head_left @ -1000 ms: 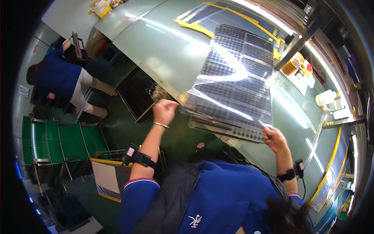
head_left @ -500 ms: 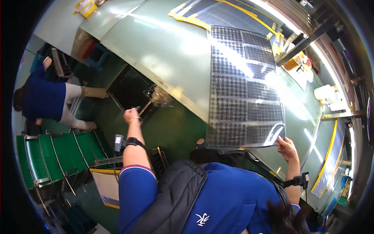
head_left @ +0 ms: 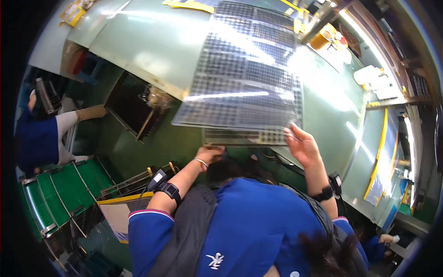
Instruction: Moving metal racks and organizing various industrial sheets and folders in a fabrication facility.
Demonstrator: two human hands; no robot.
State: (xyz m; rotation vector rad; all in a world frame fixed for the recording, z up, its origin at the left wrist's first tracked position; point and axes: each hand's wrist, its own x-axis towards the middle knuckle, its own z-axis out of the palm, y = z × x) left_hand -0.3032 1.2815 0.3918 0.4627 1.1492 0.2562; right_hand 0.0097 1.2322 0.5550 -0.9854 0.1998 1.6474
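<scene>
- Pinching the near right corner of a glossy see-through sheet (head_left: 242, 85), the right hand (head_left: 304, 147) has its thumb and fingers closed on the edge.
- The left hand (head_left: 211, 155) is blurred beside the near left end of a checked panel (head_left: 272, 137); its fingers are curled, and I cannot tell whether they grip anything.
- The sheet lies above the panel, covering all but its near strip; which part of the checked pattern belongs to which is hard to make out, and glare washes out broad bands.
- Both rest over a pale green surface (head_left: 147, 60), shiny with reflected light, and overhang its near edge.
- Left of that, a dark slatted rack (head_left: 129, 104) stands on the green floor (head_left: 173, 134), a crumpled clear bag (head_left: 159, 98) at its corner.
- Green ribbed trays (head_left: 76, 194) run into the dark lens rim.
- Another person (head_left: 39, 143), in blue, is partly cut off there.
- Far right, white containers (head_left: 369, 77) are overexposed.
</scene>
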